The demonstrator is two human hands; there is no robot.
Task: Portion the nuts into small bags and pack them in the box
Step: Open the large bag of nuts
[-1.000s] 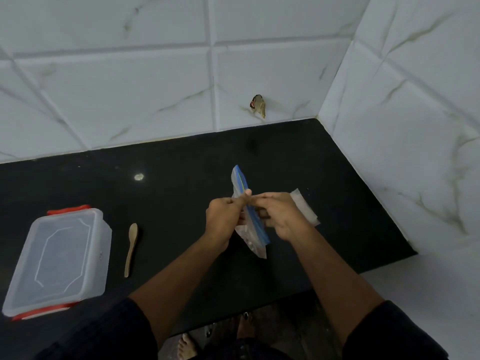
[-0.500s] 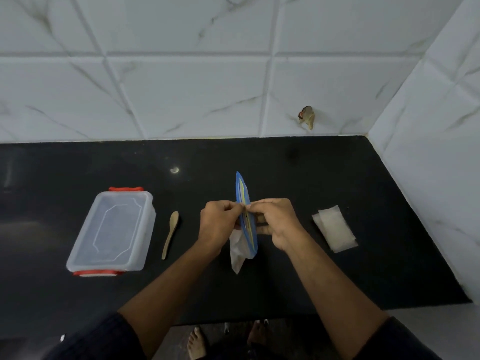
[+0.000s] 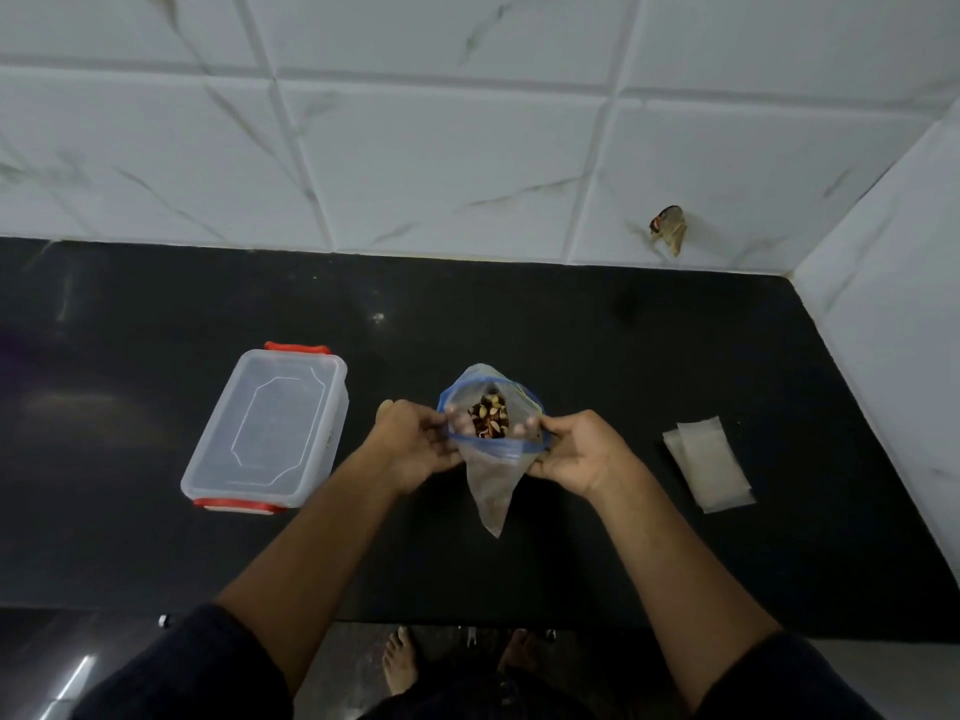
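- Head view: your left hand (image 3: 415,441) and right hand (image 3: 574,452) each pinch a side of the zip bag (image 3: 491,454), its mouth now pulled open where it was pressed flat.
- Nuts (image 3: 488,417) show inside, ready for portioning.
- Box (image 3: 270,428) sits lidded left of the bag, small bags (image 3: 709,462) to its right.

Clear blue-rimmed zip bag (image 3: 493,475) held open above counter; brown mixed nuts (image 3: 488,417) inside. Lidded clear plastic box, red clips (image 3: 270,428), left; small clear bags stack (image 3: 709,462) right.
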